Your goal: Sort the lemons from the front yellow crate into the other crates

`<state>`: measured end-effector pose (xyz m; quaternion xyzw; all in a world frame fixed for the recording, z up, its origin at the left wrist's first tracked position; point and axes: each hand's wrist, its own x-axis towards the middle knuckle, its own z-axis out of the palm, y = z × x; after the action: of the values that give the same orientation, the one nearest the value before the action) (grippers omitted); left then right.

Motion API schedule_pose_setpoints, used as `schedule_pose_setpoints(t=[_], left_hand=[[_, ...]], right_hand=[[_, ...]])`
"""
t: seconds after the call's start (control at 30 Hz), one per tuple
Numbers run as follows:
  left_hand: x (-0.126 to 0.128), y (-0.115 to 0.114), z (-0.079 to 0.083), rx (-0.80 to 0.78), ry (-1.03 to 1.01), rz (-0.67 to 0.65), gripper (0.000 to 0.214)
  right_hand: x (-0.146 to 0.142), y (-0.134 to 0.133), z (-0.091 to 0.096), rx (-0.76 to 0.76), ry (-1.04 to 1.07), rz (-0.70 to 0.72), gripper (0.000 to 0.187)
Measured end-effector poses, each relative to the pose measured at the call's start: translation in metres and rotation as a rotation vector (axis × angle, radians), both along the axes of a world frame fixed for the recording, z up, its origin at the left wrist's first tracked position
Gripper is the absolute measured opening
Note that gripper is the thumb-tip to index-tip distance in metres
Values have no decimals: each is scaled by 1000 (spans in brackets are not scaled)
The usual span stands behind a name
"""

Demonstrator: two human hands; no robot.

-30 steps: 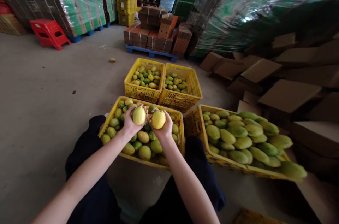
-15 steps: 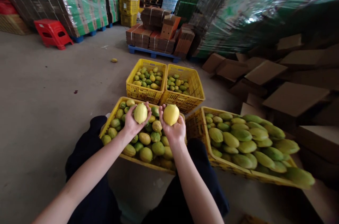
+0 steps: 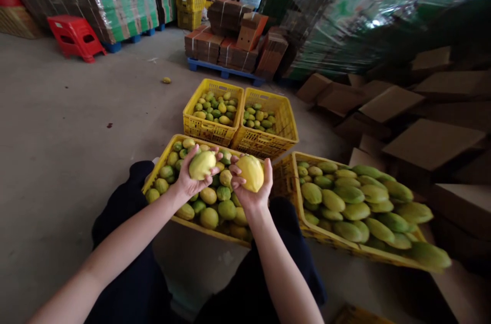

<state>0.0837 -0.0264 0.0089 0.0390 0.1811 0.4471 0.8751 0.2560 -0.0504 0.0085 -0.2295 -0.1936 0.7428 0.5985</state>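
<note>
A pale yellow-green lemon (image 3: 202, 165) rests in my left hand (image 3: 186, 179), its fingers curled round the sides. My right hand (image 3: 254, 199) grips a brighter yellow lemon (image 3: 250, 172), thumb on the right and fingertips on the left. Both hands are raised side by side over a yellow crate (image 3: 165, 155) of green and yellow lemons between my knees. The two lemons are apart, and my hands and forearms hide part of the crate's fruit.
Beyond stand two more yellow crates, a left one (image 3: 209, 135) and a right one (image 3: 261, 145), partly filled. Another crate (image 3: 322, 236) of greenish fruit is at my right, beside flattened cardboard (image 3: 433, 144). A red stool (image 3: 74, 38) and a loose fruit (image 3: 166, 80) are on the floor.
Both lemons have been turned in the hands, the left one now tilted sideways. My fingers have closed further round them, and the right lemon sits slightly lower.
</note>
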Motion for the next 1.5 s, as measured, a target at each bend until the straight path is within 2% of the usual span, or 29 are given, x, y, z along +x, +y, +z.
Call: schedule_pose_setpoints(t=[0.17, 0.3, 0.4, 0.47, 0.7, 0.83, 1.0, 1.13, 1.27, 1.4, 1.5], left_hand=[[0, 2, 0, -27, -67, 97, 34], [1, 6, 1, 26, -39, 132, 42], [3, 7, 3, 72, 8, 152, 36], [4, 8, 2, 83, 39, 183, 29], [4, 11, -8, 20, 23, 231, 17], [3, 9, -7, 21, -9, 252, 16], [2, 4, 0, 15, 50, 191, 22], [2, 3, 3, -21, 53, 212, 28], [3, 6, 0, -63, 23, 285, 27], [5, 11, -4, -173, -5, 415, 24], [6, 14, -6, -224, 5, 453, 29]], right_hand=[[-7, -3, -4, -43, 79, 101, 28], [-12, 0, -5, -58, -9, -4, 28], [-13, 5, -5, -44, -84, -87, 35], [-14, 6, -6, -34, -92, -90, 41], [-20, 4, -10, -106, 103, 81, 28], [-20, 5, -11, -90, 79, 123, 34], [-20, 6, -14, -3, 34, 157, 28], [-23, 7, -15, -52, 37, 140, 28], [-26, 8, -13, -161, 91, 55, 26], [-24, 14, -18, -343, 187, -180, 23], [-20, 19, -28, -431, 190, -291, 25]])
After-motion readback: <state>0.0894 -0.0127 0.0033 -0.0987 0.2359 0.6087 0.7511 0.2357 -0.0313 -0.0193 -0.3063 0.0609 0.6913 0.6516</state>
